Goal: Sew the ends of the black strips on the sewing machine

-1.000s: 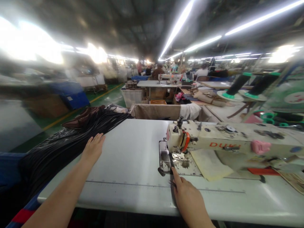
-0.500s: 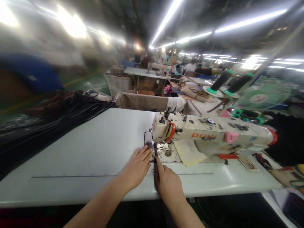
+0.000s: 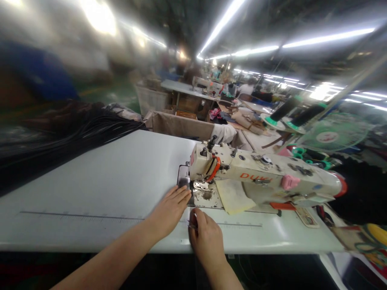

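My left hand [image 3: 173,209] lies flat with fingers stretched out, its fingertips on the metal plate [image 3: 183,172] left of the needle area. A narrow black strip [image 3: 191,197] runs beside those fingertips, close to the presser foot of the sewing machine [image 3: 236,169]. My right hand [image 3: 208,235] is curled near the front edge of the table, just right of my left hand. Thin metal tips stick out leftward from its fingers, seemingly a pair of thread snips [image 3: 192,224]; most of them is hidden by the hand.
The white sewing table [image 3: 121,173] has a printed ruler line. Black strips [image 3: 75,137] are heaped at its left. A yellowish cloth [image 3: 234,195] lies under the machine arm. Behind stand a fabric-lined bin [image 3: 181,125], thread cones [image 3: 282,110] and a green fan [image 3: 332,135].
My right hand has drawn back toward the table's front edge, its index finger curling in from the black strip. My left hand stays flat by the presser foot. The view has shifted slightly.
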`<state>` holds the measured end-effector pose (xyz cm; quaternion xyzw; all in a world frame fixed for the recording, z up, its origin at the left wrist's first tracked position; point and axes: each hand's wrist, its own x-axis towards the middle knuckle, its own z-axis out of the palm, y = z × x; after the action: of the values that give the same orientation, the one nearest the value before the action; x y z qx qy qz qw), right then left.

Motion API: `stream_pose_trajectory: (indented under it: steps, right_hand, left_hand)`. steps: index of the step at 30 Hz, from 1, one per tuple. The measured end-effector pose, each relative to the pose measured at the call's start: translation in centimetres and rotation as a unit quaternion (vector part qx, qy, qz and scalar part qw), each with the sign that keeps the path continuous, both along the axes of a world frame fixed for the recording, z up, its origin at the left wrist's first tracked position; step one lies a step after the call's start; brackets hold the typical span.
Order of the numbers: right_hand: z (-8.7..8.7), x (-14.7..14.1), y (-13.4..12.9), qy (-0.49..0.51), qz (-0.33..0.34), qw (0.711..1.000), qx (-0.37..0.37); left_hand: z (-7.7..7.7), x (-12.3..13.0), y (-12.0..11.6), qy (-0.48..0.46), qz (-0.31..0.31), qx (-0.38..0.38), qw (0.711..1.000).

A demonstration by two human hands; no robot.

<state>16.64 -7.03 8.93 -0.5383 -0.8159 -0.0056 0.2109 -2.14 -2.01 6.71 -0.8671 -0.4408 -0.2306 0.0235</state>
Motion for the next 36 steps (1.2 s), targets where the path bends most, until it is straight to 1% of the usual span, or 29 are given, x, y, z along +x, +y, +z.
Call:
stream_pose_trajectory:
  steps: [3, 7, 11, 16, 21, 24, 27, 30, 32, 34, 36]
  right_hand:
    - [0.1, -0.1, -0.1, 0.004, 0.005, 1.000, 0.003]
    - [-0.3, 0.0, -0.2, 0.010, 0.006, 1.000, 0.015]
    - [-0.5, 0.1, -0.3, 0.012, 0.008, 1.000, 0.016]
    - [-0.4, 0.0, -0.3, 0.015, 0.009, 1.000, 0.006]
    - [-0.4, -0.1, -0.4, 0.017, 0.013, 1.000, 0.014]
    - [-0.5, -0.1, -0.4, 0.020, 0.014, 1.000, 0.019]
    - [-0.5, -0.1, -0.4, 0.020, 0.008, 1.000, 0.021]
    - [-0.5, -0.2, -0.5, 0.016, 0.006, 1.000, 0.020]
    - [-0.5, -0.3, -0.6, 0.015, 0.004, 1.000, 0.023]
    - [-0.6, -0.3, -0.6, 0.015, 0.001, 0.999, 0.029]
    - [-0.6, -0.3, -0.7, 0.014, 0.001, 0.999, 0.033]
  left_hand:
    - [-0.4, -0.1, 0.7, -0.004, 0.004, -0.007, 1.000]
    - [-0.8, -0.2, 1.6, -0.016, 0.016, -0.025, 0.999]
    - [-0.4, -0.3, 2.2, -0.025, 0.025, -0.046, 0.998]
    - [0.0, -0.2, 2.5, -0.028, 0.043, -0.071, 0.996]
    - [0.0, -1.0, 3.4, -0.048, 0.020, -0.097, 0.994]
    - [0.3, -1.8, 5.0, -0.067, -0.004, -0.128, 0.990]
    - [0.9, -2.2, 7.7, -0.106, -0.029, -0.149, 0.983]
    - [1.5, -1.6, 10.7, -0.132, -0.047, -0.145, 0.979]
    - [2.0, -0.9, 12.2, -0.134, -0.064, -0.143, 0.978]
    - [2.6, -0.3, 13.2, -0.133, -0.089, -0.143, 0.977]
    - [3.0, -0.2, 13.7, -0.132, -0.110, -0.143, 0.975]
